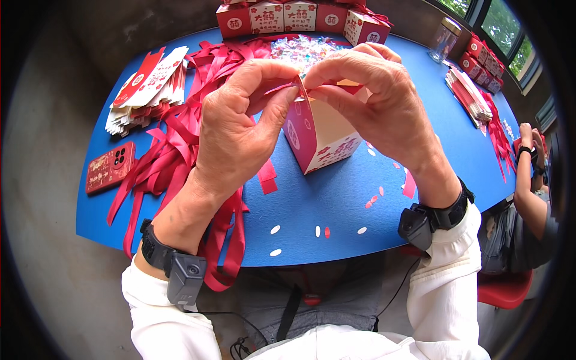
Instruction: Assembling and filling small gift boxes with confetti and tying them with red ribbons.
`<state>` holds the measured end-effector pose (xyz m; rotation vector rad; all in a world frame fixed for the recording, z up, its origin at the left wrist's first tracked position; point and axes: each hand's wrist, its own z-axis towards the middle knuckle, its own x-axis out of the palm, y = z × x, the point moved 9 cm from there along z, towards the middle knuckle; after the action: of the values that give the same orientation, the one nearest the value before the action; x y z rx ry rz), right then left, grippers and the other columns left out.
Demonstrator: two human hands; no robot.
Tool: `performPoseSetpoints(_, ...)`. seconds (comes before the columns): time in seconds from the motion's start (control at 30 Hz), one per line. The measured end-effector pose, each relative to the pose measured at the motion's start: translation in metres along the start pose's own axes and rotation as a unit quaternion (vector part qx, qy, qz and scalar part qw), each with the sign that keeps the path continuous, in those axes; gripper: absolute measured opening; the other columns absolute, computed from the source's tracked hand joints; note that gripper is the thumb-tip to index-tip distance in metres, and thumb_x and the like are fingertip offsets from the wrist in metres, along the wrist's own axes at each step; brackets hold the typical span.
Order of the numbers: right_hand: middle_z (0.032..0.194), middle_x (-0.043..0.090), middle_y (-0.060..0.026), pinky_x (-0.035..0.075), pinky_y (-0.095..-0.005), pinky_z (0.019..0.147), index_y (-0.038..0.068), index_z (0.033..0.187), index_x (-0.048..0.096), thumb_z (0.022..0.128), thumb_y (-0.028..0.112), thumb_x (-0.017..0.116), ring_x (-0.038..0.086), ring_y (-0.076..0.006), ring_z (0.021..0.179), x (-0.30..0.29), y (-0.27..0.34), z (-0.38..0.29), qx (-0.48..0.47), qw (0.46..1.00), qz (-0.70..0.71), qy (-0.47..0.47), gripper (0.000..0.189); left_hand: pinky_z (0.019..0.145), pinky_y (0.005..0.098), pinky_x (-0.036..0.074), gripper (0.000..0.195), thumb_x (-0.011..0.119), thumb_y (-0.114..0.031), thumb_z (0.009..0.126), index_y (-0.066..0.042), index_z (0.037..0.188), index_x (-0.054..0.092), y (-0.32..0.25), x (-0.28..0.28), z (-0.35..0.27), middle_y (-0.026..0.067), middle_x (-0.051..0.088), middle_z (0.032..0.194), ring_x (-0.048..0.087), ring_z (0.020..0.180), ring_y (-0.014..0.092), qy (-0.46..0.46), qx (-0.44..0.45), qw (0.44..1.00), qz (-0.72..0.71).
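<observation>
A red and white paper gift box (335,150) with printed flowers and characters stands on the blue table before me, its top unfolded. My left hand (245,121) pinches the upper edge of the box's red side panel between thumb and fingers. A strip of red ribbon (281,87) shows between those fingers. From the other side of the same panel, my right hand (371,90) pinches at that edge, thumb and index finger almost meeting the left fingertips. Whether the right fingertips also grip ribbon is hidden. A red ribbon end (267,176) lies below my left hand.
Red ribbons (180,139) spread at left, beside flat box blanks (148,90) and a red phone (110,168). Wrapped candies (306,50) and finished boxes (299,17) are behind. A glass jar (444,40) stands far right. Paper ovals (317,231) dot the table. Another person's hands (531,137) work at right.
</observation>
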<state>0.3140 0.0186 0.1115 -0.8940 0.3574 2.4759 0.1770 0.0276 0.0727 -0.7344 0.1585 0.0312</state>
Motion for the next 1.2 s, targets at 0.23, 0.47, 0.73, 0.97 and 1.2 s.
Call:
performPoseSetpoints(0.23, 0.089, 0.073, 0.0033, 0.039, -0.0326, 0.091, 0.013, 0.091, 0.072, 0.084, 0.012, 0.076, 0.065, -0.0116, 0.083, 0.001, 0.002, -0.001, 0.001, 1.000, -0.015, -0.002, 0.008, 0.086, 0.0277, 0.056, 0.012, 0.066, 0.002, 0.090, 0.002, 0.102, 0.064, 0.000, -0.001, 0.000, 0.0099, 0.072, 0.098, 0.070, 0.097, 0.016, 0.009, -0.002, 1.000, 0.020)
performPoseSetpoints(0.47, 0.089, 0.073, 0.0049, 0.036, -0.0337, 0.092, 0.014, 0.090, 0.072, 0.085, 0.012, 0.075, 0.064, -0.0098, 0.084, -0.002, 0.006, -0.001, -0.005, 1.000, -0.029, -0.010, 0.007, 0.086, 0.0269, 0.056, 0.009, 0.065, 0.002, 0.092, 0.003, 0.101, 0.064, -0.007, -0.001, 0.002, 0.0111, 0.072, 0.103, 0.070, 0.096, 0.015, 0.030, 0.020, 0.999, 0.009)
performPoseSetpoints(0.73, 0.088, 0.072, 0.0058, 0.036, -0.0333, 0.091, 0.015, 0.090, 0.071, 0.084, 0.011, 0.076, 0.065, -0.0098, 0.084, -0.002, 0.006, -0.003, -0.003, 0.999, -0.031, -0.014, 0.009, 0.088, 0.0266, 0.055, 0.009, 0.066, 0.001, 0.091, 0.004, 0.099, 0.063, -0.009, 0.003, 0.000, 0.0124, 0.072, 0.105, 0.069, 0.096, 0.015, 0.049, -0.007, 0.999, -0.009)
performPoseSetpoints(0.97, 0.088, 0.072, 0.0047, 0.037, -0.0347, 0.095, 0.015, 0.091, 0.071, 0.083, 0.011, 0.076, 0.065, -0.0108, 0.086, -0.004, 0.008, -0.004, -0.007, 0.999, -0.031, -0.011, 0.010, 0.085, 0.0268, 0.056, 0.010, 0.064, 0.005, 0.090, 0.003, 0.100, 0.065, -0.009, 0.001, 0.000, 0.0123, 0.073, 0.103, 0.070, 0.095, 0.016, 0.037, 0.005, 0.999, 0.015)
performPoseSetpoints(1.2, 0.086, 0.072, 0.0041, 0.036, -0.0369, 0.100, 0.015, 0.091, 0.072, 0.083, 0.012, 0.076, 0.065, -0.0118, 0.086, -0.008, 0.010, -0.004, -0.024, 0.999, -0.029, -0.003, 0.010, 0.082, 0.0259, 0.057, 0.012, 0.069, 0.001, 0.088, 0.002, 0.100, 0.069, -0.013, 0.001, 0.000, 0.0102, 0.074, 0.099, 0.071, 0.091, 0.015, 0.042, 0.023, 0.997, 0.055)
